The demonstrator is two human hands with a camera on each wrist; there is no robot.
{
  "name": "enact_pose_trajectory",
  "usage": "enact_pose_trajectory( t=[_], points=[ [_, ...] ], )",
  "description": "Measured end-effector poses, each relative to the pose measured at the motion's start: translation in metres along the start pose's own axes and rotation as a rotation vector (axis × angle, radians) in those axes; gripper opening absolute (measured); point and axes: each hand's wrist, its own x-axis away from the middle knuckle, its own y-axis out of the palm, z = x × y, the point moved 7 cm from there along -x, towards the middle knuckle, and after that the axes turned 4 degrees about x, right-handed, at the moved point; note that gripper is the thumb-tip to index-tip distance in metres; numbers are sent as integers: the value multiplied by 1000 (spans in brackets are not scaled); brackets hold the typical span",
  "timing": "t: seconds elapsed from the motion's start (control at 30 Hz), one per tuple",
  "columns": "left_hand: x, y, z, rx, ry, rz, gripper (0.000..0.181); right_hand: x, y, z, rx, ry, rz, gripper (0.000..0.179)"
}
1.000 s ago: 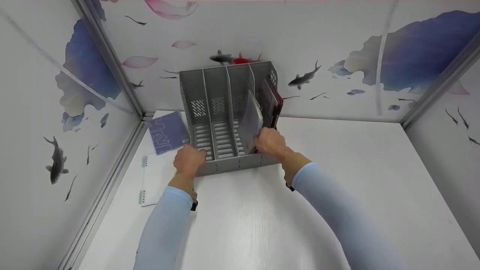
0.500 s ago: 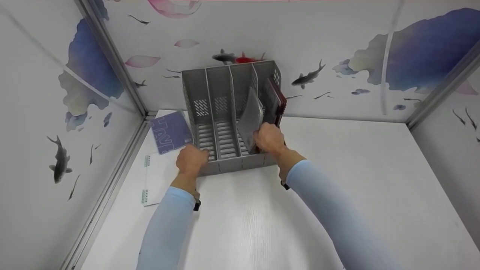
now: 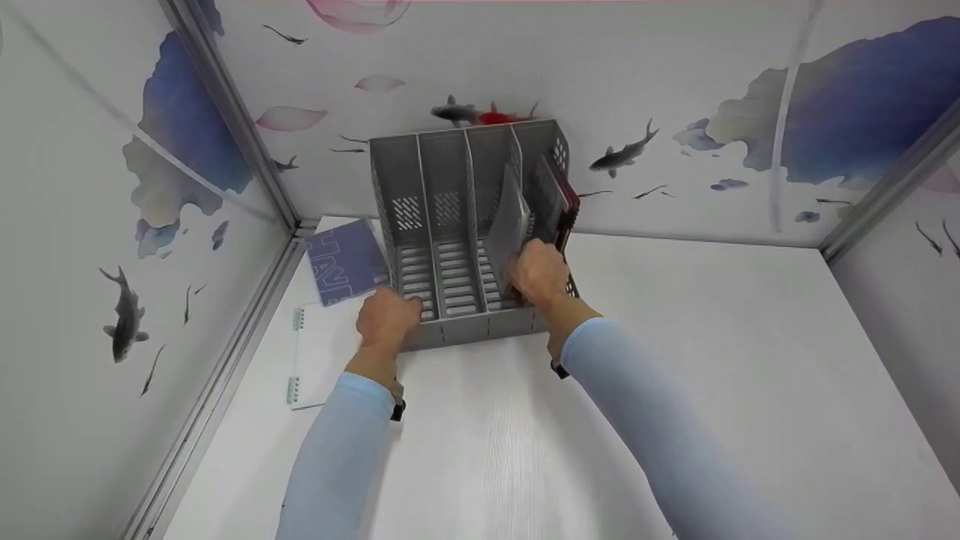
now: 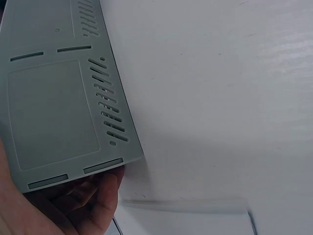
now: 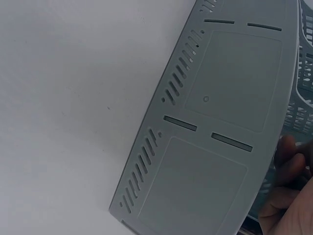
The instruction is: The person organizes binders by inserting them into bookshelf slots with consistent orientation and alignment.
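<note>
A grey file organizer (image 3: 469,328) with several upright compartments stands at the back of the white table. My left hand (image 3: 386,319) grips its front left corner; in the left wrist view the fingers curl around the organizer's edge. With my right hand (image 3: 540,274) I pinch the front edge of a thin booklet with a clear cover (image 3: 506,225), which stands upright in the compartment second from the right. The right fingertips are partly hidden behind the booklet. Dark red notebooks (image 3: 568,206) stand in the rightmost compartment. In the right wrist view, the organizer's front wall (image 5: 195,181) lies beside the curled fingers.
A blue-purple booklet (image 3: 343,259) lies left of the organizer, overlapping a white spiral notebook (image 3: 322,360) partly covered by the left arm. Patterned white walls close off the back and both sides of the table (image 3: 712,360).
My right hand has shifted slightly back and left against the organizer, still pinching the booklet. The left hand keeps its grip on the corner. The head view has drifted a little.
</note>
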Motion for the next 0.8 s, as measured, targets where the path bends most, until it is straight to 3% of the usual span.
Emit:
enact_pose_trajectory(
  t=[0.8],
  points=[
    [-3,2,-1,-7,-6,-2,41,-4,5,2,-17,29,-10,33]
  ],
)
